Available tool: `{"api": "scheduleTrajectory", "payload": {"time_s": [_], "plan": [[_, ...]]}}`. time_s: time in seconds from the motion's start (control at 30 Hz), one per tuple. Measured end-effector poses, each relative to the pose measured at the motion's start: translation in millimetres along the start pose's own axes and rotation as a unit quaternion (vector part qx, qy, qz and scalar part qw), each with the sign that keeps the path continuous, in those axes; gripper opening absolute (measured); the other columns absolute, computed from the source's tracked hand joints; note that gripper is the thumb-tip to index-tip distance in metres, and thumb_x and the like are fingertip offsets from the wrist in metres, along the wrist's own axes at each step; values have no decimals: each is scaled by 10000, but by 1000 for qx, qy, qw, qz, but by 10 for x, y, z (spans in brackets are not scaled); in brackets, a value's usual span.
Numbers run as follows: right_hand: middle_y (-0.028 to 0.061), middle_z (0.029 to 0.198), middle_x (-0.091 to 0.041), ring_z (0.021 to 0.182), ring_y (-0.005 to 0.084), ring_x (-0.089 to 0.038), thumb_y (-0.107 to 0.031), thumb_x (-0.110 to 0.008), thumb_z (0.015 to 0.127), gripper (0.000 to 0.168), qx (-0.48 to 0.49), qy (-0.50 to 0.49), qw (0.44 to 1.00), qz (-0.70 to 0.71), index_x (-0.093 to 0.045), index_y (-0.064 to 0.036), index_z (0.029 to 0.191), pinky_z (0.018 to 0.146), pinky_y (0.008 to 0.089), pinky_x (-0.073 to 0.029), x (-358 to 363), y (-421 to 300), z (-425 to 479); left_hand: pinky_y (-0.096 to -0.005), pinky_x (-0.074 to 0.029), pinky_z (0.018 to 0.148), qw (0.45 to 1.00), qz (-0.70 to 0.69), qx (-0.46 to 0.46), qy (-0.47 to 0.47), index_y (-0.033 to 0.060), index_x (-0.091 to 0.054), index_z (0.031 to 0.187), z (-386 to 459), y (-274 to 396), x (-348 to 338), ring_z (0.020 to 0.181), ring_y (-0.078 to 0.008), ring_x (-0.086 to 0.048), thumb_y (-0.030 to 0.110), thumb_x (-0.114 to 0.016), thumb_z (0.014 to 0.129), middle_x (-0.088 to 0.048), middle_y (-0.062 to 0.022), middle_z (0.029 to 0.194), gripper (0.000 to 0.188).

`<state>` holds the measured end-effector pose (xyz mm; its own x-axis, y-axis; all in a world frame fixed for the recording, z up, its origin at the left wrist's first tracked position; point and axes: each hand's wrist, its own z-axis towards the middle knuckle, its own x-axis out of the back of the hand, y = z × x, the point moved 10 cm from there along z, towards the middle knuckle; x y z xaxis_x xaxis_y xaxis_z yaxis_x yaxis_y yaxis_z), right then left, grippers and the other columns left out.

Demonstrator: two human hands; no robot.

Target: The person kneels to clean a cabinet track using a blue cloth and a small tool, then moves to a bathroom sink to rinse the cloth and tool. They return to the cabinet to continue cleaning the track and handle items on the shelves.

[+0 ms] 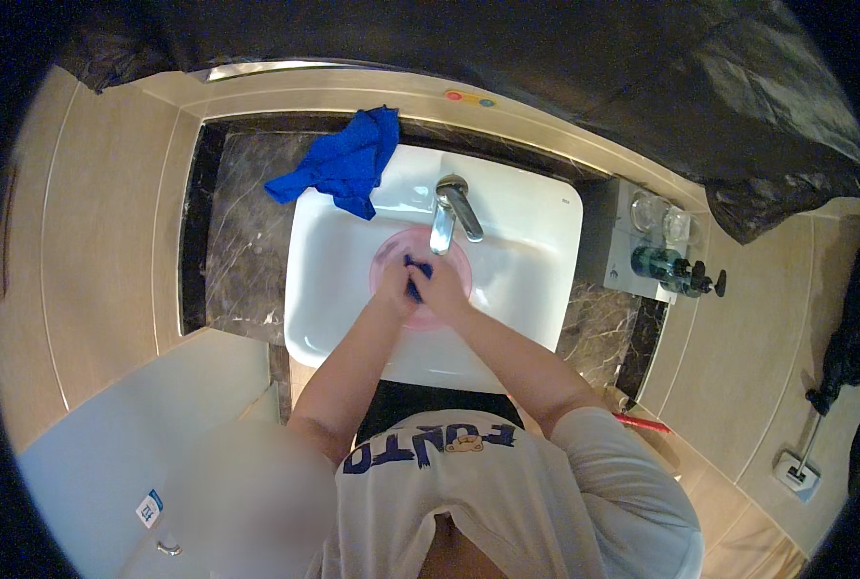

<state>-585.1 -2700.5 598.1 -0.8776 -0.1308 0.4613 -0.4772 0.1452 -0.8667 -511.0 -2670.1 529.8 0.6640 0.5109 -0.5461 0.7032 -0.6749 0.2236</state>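
My left hand [392, 284] and my right hand [440, 286] are close together over a round pink basin [461, 255]. Both grip a small dark blue cloth [414, 291], bunched up and partly hidden by the fingers. The basin sits inside a white ceramic sink [325, 282], below a chrome faucet [453, 210]. Whether water is running cannot be made out. A larger bright blue cloth [346, 163] lies crumpled over the sink's back left rim and the counter.
Dark marble countertop [245, 231] flanks the sink. To the right, a grey tray [621, 246] bears teal pump bottles [658, 264] and drinking glasses [645, 210]. Black plastic sheeting [430, 43] hangs along the back wall. A plug sits in a wall socket [797, 474] at far right.
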Motion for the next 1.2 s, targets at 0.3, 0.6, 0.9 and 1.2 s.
{"api": "scheduleTrajectory", "payload": {"time_s": [0.3, 0.6, 0.9, 1.2], "plan": [[184, 801, -642, 765, 333, -636, -251, -484, 911, 253, -11, -67, 983, -171, -616, -35, 910, 673, 410, -494, 6, -109, -135, -325, -535, 681, 1000, -5, -9, -21, 84, -579, 947, 100, -79, 123, 746, -193, -625, 294, -507, 920, -621, -52, 838, 223], [114, 849, -648, 762, 204, -618, -250, -600, 876, 275, -160, -145, 965, 146, -664, -15, 1001, 701, 317, -486, 133, 220, 21, -368, -533, 777, 992, 8, -120, -42, 77, -534, 1122, 3, 381, 253, 896, -230, -621, 431, -487, 940, -616, -78, 972, 401], [232, 832, -627, 822, 362, -622, -260, -500, 912, 281, 79, -96, 989, -84, -553, -31, 1068, 697, 454, -481, -353, -323, -227, -382, -520, 768, 992, 33, -46, -109, 34, -521, 1184, 340, 66, 315, 918, -239, -607, 407, -413, 970, -628, -127, 1033, 444], [241, 928, -623, 898, 385, -619, -291, -479, 905, 417, -109, -56, 977, -176, -485, -62, 1253, 715, 496, -492, 195, 221, 125, -271, -485, 576, 999, 22, -14, 28, 121, -607, 880, 149, -82, 263, 674, -137, -582, 326, -520, 948, -593, -16, 734, 233]]}}
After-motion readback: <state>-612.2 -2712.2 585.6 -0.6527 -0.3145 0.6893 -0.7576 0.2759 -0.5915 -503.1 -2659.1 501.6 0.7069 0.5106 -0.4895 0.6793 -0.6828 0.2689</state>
